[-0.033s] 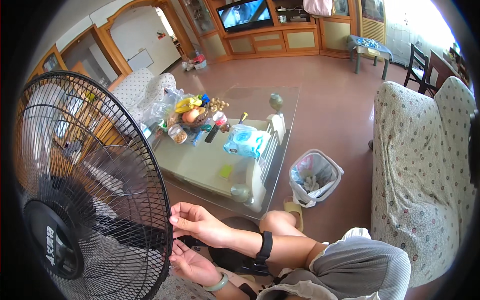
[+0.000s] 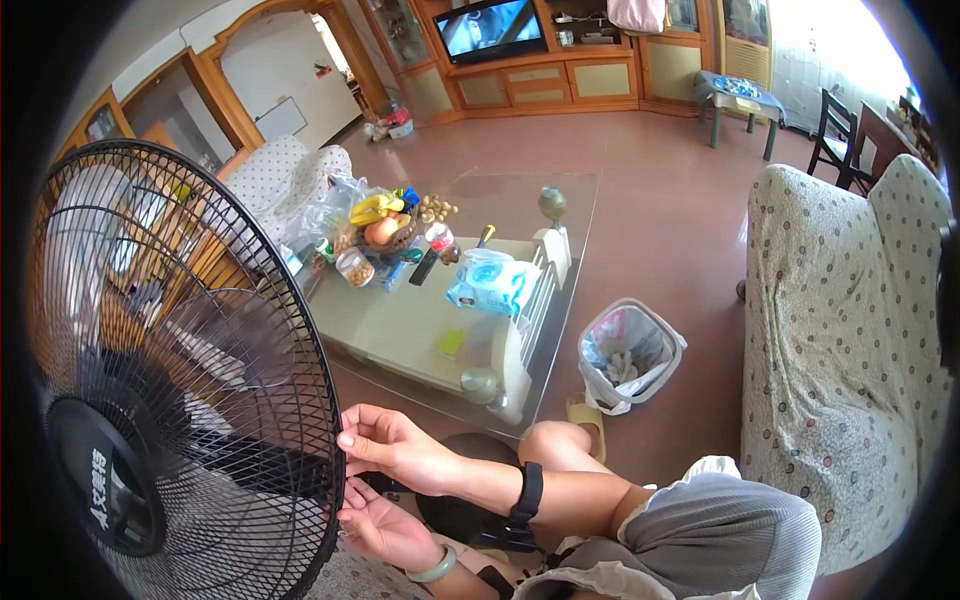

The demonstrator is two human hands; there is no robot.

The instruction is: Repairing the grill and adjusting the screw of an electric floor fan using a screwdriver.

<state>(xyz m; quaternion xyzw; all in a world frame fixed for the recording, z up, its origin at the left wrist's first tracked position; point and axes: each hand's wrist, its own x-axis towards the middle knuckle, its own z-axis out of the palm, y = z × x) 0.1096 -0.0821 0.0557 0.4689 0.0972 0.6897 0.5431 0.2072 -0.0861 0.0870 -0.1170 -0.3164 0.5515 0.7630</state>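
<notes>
A black fan guard (image 2: pixel 255 240) fills the left of the head view, with its dark hub (image 2: pixel 95 480) low down. At the guard's right rim, my right hand (image 2: pixel 395 450) has thumb and fingers closed on the wire edge. Just below it, my left hand (image 2: pixel 385 525), with a pale green bangle (image 2: pixel 433 568) on the wrist, grips the same rim with curled fingertips. A black strap (image 2: pixel 530 490) circles my right forearm. The fan's stand is mostly hidden behind the guard and hands.
A glass-topped coffee table (image 2: pixel 390 320) holds a fruit basket (image 2: pixel 390 230), jars and a wipes pack (image 2: pixel 492 282). A lined bin (image 2: pixel 630 355) stands beside it. Covered sofas (image 2: pixel 830 360) flank the room. A TV cabinet (image 2: pixel 600 85), small table (image 2: pixel 740 100) and chair (image 2: pixel 830 140) stand beyond.
The fan's guard and hub have shifted very slightly upward and leftward. My hands stay on the rim in almost the same position.
</notes>
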